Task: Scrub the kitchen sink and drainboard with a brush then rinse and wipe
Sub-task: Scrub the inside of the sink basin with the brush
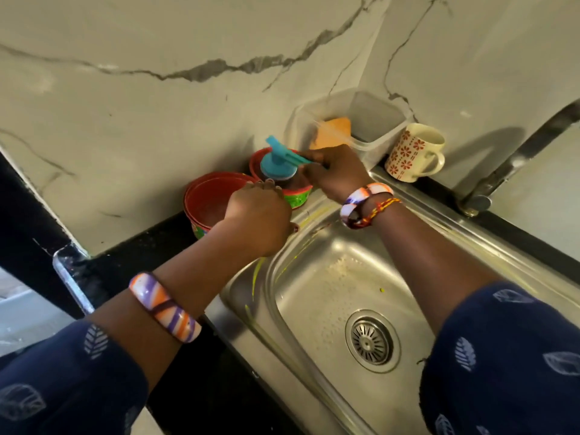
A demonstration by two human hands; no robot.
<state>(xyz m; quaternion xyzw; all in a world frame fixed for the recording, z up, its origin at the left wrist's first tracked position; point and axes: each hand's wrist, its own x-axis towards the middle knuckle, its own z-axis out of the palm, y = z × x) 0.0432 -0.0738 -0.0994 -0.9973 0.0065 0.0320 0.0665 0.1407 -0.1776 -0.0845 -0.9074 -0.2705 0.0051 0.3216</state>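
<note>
The left hand (259, 219) hides whatever its curled fingers meet at the sink's far left corner; its fingertips touch the rim of a red bowl (288, 189), but whether they grip anything cannot be told. The brush (276, 163) is turquoise, and its handle runs under the right hand (337, 172), whose fingers curl round it (the handle's far end pokes out toward the wall). The brush's round head sits in that red bowl, bristles hidden. A second stack of red bowls (208, 199) stands just beside it on the black counter (147, 246). The steel sink (329, 277) carries yellow-green streaks along its left rim and pale grains on its floor near the drain (372, 340). At the far edge, a clear plastic tub (354, 120) holds an orange sponge (334, 130); a flowered mug (414, 152) stands beside it. The tap (518, 158) is cut off at the right.
</note>
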